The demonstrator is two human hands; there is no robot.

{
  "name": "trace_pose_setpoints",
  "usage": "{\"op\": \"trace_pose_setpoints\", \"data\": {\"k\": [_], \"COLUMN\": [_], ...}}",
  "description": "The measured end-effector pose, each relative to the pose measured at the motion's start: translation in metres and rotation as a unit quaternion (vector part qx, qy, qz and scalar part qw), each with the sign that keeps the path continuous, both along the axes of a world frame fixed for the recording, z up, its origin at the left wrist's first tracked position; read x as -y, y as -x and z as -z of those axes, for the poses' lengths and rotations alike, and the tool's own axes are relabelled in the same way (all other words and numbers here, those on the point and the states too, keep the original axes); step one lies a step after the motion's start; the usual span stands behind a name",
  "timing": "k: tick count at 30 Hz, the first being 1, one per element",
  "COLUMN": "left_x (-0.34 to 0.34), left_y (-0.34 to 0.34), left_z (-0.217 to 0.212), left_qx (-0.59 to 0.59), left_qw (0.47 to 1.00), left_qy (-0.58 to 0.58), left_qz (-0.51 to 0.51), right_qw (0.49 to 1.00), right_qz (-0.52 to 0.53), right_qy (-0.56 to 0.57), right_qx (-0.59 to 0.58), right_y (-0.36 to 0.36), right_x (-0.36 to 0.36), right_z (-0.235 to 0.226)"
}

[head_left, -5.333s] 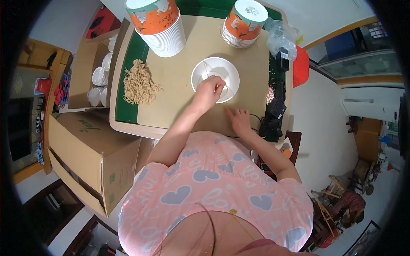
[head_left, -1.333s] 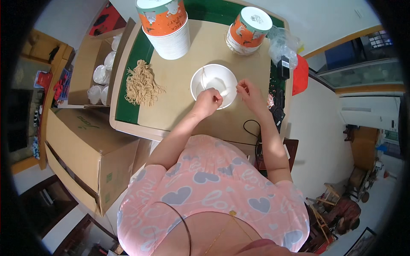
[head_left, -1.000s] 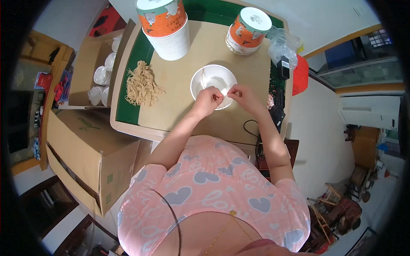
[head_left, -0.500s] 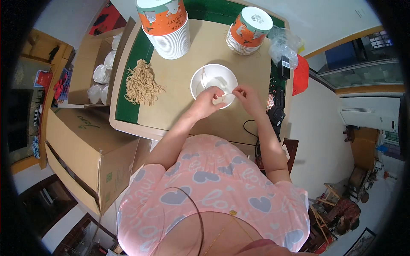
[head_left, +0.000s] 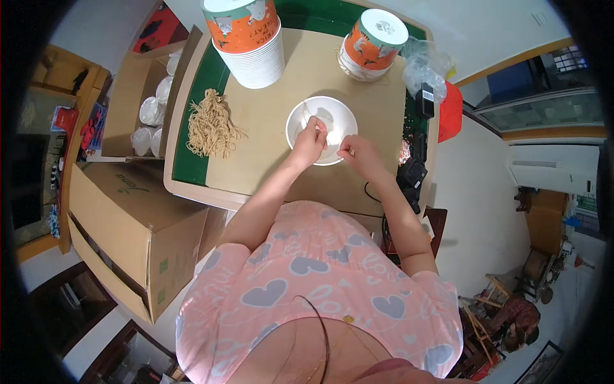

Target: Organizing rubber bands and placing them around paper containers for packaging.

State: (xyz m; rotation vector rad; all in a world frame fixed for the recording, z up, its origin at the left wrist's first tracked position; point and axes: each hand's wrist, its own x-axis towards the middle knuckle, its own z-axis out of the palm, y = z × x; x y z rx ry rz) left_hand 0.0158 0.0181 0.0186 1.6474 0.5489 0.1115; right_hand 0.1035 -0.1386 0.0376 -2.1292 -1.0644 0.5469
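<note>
Right hand [head_left: 355,150] joined left hand [head_left: 311,137], pinching at bowl [head_left: 300,118].

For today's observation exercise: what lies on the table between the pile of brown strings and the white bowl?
In the head view, only bare tan tabletop lies between the pile of brown strings and the white bowl; nothing rests on that stretch.

white bowl [head_left: 321,130], orange cups [head_left: 246,38], green-edged tan table [head_left: 268,121], pink heart-patterned shirt [head_left: 307,288]
</note>
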Motion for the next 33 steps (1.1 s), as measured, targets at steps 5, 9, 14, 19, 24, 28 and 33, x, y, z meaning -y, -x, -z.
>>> {"op": "trace_pose_setpoints", "data": {"k": [5,9,14,19,24,28,33], "left_x": [-0.002,0.007,0.008,0.009,0.010,0.007,0.004], "left_y": [0.008,0.015,0.017,0.018,0.020,0.017,0.010], "left_z": [0.010,-0.004,-0.019,-0.002,0.000,-0.003,0.002], "left_qx": [0.100,0.046,0.014,0.021,0.068,0.084,-0.037], "left_qw": [0.978,0.953,0.948,0.893,0.928,0.972,0.993], "left_qy": [-0.149,-0.257,-0.271,-0.396,-0.322,-0.165,0.049], "left_qz": [0.102,0.152,0.167,0.213,0.175,0.147,0.103], "right_qw": [1.000,1.000,0.995,0.998,1.000,0.998,0.993], "right_qz": [0.010,0.004,0.014,0.005,-0.010,0.044,0.103], "right_qy": [0.020,0.014,0.015,0.030,0.005,-0.006,-0.029], "right_qx": [-0.009,-0.019,-0.093,-0.062,-0.014,-0.052,-0.041], "right_y": [-0.001,-0.007,-0.009,-0.010,-0.010,-0.003,0.017], "right_x": [0.000,0.001,-0.003,-0.003,0.004,0.006,0.010], "right_z": [0.005,0.018,0.014,0.014,0.013,0.000,-0.008]}}
